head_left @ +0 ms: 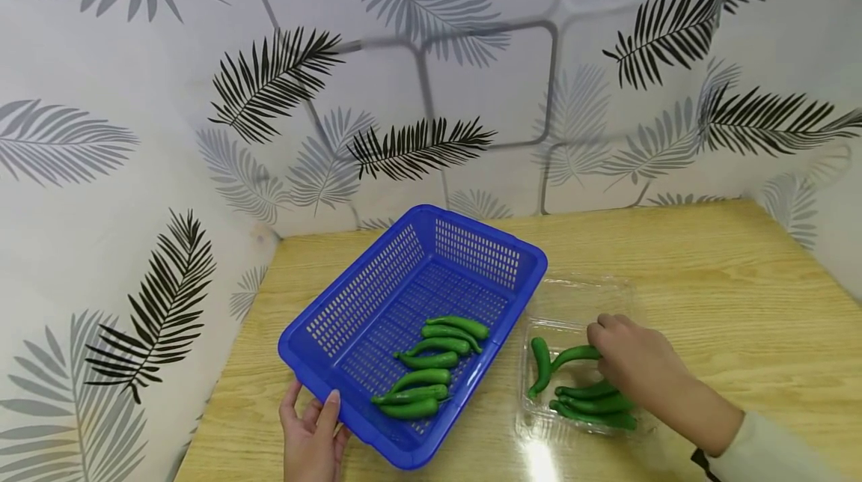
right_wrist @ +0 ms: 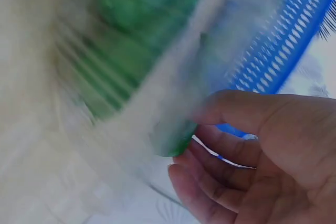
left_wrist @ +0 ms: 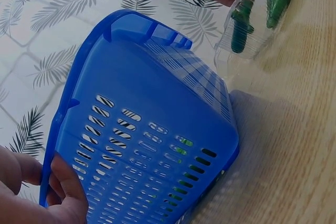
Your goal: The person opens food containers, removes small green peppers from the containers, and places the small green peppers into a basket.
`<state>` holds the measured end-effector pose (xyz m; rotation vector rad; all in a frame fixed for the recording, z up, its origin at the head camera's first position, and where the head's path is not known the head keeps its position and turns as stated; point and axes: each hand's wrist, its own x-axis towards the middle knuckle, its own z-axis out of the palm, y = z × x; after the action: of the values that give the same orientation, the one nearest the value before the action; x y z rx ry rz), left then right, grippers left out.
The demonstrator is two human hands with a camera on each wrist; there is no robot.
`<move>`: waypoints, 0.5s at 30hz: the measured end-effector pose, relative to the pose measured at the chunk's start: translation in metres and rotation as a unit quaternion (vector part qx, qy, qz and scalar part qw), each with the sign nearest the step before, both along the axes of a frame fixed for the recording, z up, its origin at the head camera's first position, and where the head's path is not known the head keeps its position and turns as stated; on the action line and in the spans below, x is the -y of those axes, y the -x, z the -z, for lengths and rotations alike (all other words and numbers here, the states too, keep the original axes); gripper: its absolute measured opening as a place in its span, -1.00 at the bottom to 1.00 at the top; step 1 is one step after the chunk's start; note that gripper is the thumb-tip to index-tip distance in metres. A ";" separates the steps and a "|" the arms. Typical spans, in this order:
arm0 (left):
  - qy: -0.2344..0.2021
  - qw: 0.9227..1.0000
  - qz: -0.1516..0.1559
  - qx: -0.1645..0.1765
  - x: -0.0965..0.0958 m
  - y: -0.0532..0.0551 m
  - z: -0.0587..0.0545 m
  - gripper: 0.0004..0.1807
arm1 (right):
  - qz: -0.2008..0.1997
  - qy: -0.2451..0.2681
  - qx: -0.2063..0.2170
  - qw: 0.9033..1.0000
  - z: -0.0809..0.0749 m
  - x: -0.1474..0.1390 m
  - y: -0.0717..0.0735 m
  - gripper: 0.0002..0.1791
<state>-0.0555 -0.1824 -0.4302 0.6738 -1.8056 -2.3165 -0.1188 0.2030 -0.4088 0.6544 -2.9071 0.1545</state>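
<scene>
My left hand [head_left: 313,433] grips the near-left rim of a blue perforated plastic basket [head_left: 316,385], thumb on top and fingers beneath. Several green chili peppers [head_left: 420,377] lie in a row along the basket's right side. Over a clear plastic box [head_left: 528,411] to its right, my right hand [head_left: 636,362] pinches one end of a green chili pepper [head_left: 575,354]. In the right wrist view, thumb and fingertips meet at that pepper [right_wrist: 181,142], though blur softens it. More peppers [head_left: 595,407] lie in the box; one curved pepper [head_left: 541,367] stays apart at its left.
The box's clear lid [head_left: 582,295] lies folded back behind it. Both containers stand on a light wooden table [head_left: 734,302]. Behind and to the left, a leaf-patterned white covering [head_left: 471,93] borders the table. The basket's right wall lies close to the box.
</scene>
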 end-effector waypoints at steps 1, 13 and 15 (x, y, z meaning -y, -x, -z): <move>-0.001 1.000 0.001 -0.001 0.000 0.000 0.000 -0.24 | 0.004 0.000 0.007 1.000 -0.004 -0.002 0.000 -0.76; -0.010 1.000 -0.005 -0.002 0.001 0.000 0.000 -0.30 | 0.022 0.066 0.061 0.996 -0.042 -0.020 0.005 -0.82; -0.013 1.000 -0.006 -0.003 0.001 0.000 0.000 -0.29 | 0.018 0.081 0.070 0.994 -0.045 -0.021 0.007 -0.84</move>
<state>-0.0558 -0.1831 -0.4305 0.6782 -1.7659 -2.3365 -0.1259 0.2239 -0.3637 0.5848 -2.9949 0.4442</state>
